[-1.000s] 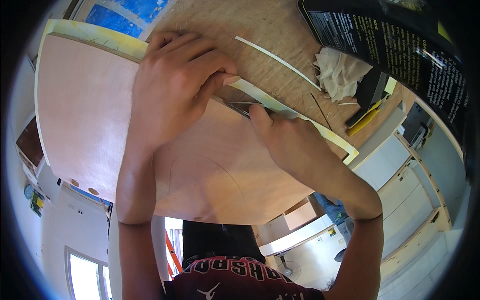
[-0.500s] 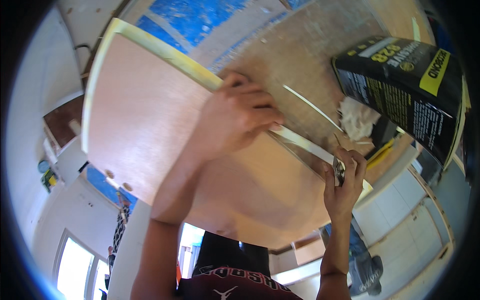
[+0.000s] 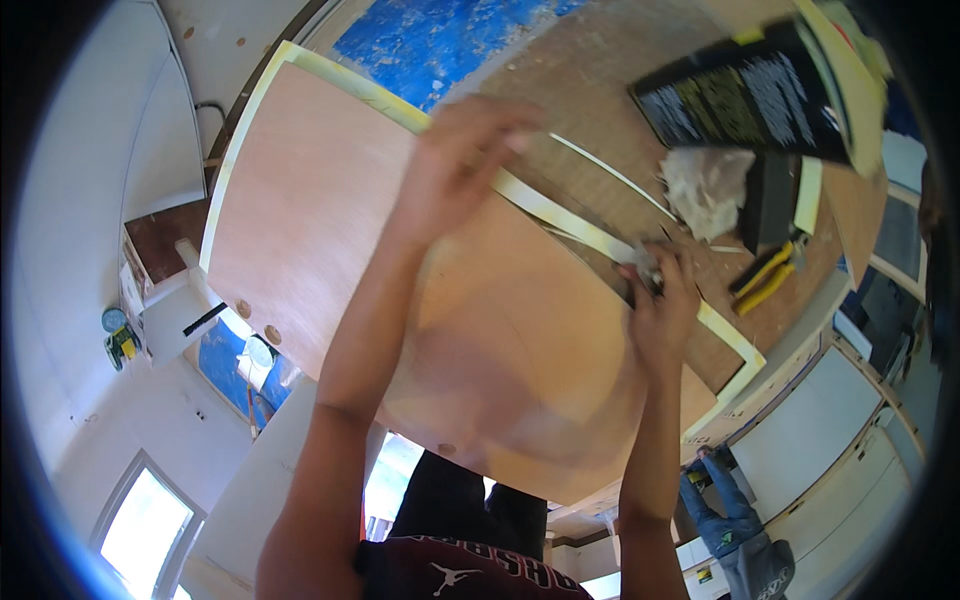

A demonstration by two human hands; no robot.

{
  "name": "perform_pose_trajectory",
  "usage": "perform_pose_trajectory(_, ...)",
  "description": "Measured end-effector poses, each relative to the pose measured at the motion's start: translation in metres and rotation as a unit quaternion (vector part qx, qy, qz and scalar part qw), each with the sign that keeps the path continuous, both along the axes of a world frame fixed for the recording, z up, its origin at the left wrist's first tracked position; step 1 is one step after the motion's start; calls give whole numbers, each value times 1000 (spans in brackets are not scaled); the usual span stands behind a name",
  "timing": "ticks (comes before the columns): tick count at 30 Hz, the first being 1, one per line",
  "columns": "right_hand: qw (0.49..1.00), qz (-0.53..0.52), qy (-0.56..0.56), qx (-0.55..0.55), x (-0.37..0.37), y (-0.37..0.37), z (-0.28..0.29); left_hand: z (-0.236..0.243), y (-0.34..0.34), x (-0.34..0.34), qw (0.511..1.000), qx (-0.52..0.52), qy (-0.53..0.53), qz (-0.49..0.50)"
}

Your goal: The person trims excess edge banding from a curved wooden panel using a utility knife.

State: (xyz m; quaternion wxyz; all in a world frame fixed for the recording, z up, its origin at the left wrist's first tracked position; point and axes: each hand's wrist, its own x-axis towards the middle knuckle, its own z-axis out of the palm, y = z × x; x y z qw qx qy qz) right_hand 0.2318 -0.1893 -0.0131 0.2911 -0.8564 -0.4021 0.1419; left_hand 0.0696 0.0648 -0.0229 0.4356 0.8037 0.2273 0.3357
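A large pinkish-brown wooden panel [image 3: 320,180] with a pale yellow edge strip [image 3: 560,215] lies slanted before me. Over its far edge is my left hand [image 3: 470,165], smeared by motion, so its grip cannot be read. My right hand [image 3: 665,300] is closed around a small silver metal tool [image 3: 645,265], held at the strip along the panel's far edge; its exact kind is blurred. Just beyond lies a thin pale offcut strip [image 3: 610,175] on the brown work surface [image 3: 590,90].
A black can [image 3: 750,95] stands at the far right, near a crumpled whitish wad [image 3: 705,185], a dark block [image 3: 768,200] and yellow-handled pliers [image 3: 765,275]. Blue sheeting [image 3: 430,40] lies at the back. A person [image 3: 740,530] in grey and jeans is at lower right.
My left hand has lifted off the panel's edge and moved slightly up. My right hand with the metal tool has shifted left and up along the strip. The view has turned, showing the pliers more fully.
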Motion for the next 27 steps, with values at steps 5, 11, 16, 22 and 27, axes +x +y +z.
perform_pose_trajectory(5,1000,14,-20,8,-9,-5,5,25,1,-100,936,25,-24,349)
perform_pose_trajectory(11,995,36,-95,6,-9,-18,-12,-38,-67,-321,683,-44,346,642)
perform_pose_trajectory(16,995,18,-97,4,-3,-53,11,-24,-178,-316,776,-489,-36,396)
perform_pose_trajectory(22,954,-264,-107,93,-46,-240,65,-15,-230,-292,788,-452,-69,412)
perform_pose_trajectory(27,922,-381,62,-16,-37,-370,-10,-34,-219,-292,810,-470,-72,343)
